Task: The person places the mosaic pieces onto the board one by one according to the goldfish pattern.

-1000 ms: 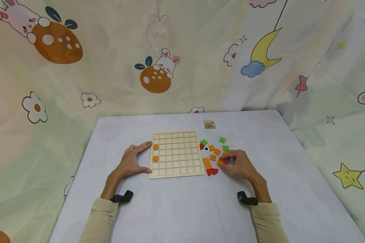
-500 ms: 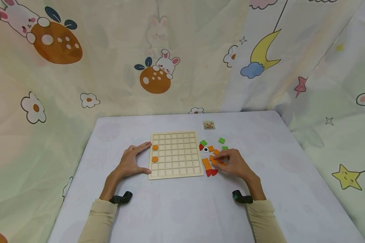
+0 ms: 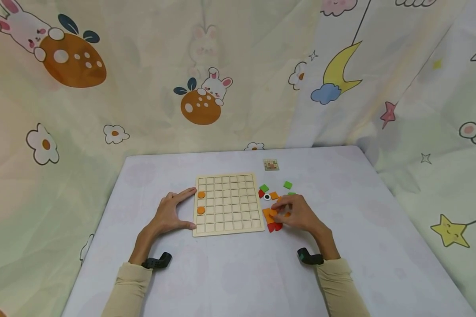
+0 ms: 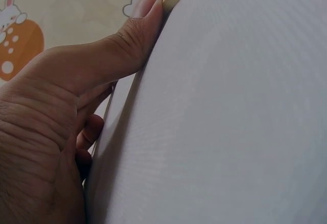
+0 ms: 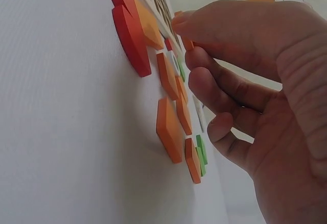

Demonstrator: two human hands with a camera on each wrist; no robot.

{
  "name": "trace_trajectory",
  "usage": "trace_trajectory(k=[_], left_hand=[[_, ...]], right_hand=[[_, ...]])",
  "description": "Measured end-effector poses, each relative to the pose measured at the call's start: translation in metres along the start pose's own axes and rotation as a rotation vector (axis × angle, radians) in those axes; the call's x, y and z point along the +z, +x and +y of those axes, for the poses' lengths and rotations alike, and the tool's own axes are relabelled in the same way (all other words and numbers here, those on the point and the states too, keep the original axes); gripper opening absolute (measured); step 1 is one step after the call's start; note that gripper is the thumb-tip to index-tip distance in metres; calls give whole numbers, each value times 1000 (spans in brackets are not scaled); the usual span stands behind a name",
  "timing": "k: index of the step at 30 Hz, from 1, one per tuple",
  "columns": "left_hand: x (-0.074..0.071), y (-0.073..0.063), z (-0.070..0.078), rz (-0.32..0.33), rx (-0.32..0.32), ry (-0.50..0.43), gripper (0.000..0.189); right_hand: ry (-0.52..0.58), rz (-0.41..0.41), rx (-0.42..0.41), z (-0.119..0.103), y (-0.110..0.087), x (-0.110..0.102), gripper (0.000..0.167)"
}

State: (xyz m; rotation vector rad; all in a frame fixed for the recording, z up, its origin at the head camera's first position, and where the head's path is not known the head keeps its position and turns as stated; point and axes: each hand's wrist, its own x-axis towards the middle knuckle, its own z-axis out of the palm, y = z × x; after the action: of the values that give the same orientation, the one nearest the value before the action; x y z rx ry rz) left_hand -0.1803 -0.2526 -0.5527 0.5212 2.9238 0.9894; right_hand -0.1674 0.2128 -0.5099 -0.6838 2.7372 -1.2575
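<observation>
A wooden grid board (image 3: 230,204) lies on the table, with two round orange pieces (image 3: 201,210) in its left column. My left hand (image 3: 169,213) spreads thumb and forefinger against the board's left edge; in the left wrist view the thumb (image 4: 135,38) touches the board's corner. Above the loose pieces, right of the board, my right hand (image 3: 299,213) pinches a small orange tile (image 5: 188,44) between thumb and fingertips. The right wrist view shows that tile raised off the table, mostly covered by the fingers. Below it lie red curved-edge pieces (image 5: 132,43) and several orange tiles (image 5: 168,129).
Green tiles (image 3: 288,185) and a white disc with a black centre (image 3: 267,197) lie right of the board. Farther back is a small patterned card (image 3: 271,165). A printed cloth (image 3: 150,88) hangs behind the white table (image 3: 222,273).
My right hand has moved left from the right side of the loose pieces towards the board, carrying the orange tile. The left hand stays at the board's edge.
</observation>
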Motion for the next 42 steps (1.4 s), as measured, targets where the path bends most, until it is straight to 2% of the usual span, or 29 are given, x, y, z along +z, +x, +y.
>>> trace_trajectory(k=[7, 18, 33, 42], left_hand=[[0, -1, -1, 5, -2, 5, 126], [0, -3, -3, 12, -1, 4, 126], [-1, -4, -1, 18, -5, -1, 125], [0, -1, -1, 6, -5, -5, 126]], right_hand=[[33, -15, -30, -5, 5, 3, 21], [79, -47, -29, -12, 16, 11, 20], [65, -74, -36, -17, 22, 22, 24], [49, -73, -116, -15, 25, 28, 21]])
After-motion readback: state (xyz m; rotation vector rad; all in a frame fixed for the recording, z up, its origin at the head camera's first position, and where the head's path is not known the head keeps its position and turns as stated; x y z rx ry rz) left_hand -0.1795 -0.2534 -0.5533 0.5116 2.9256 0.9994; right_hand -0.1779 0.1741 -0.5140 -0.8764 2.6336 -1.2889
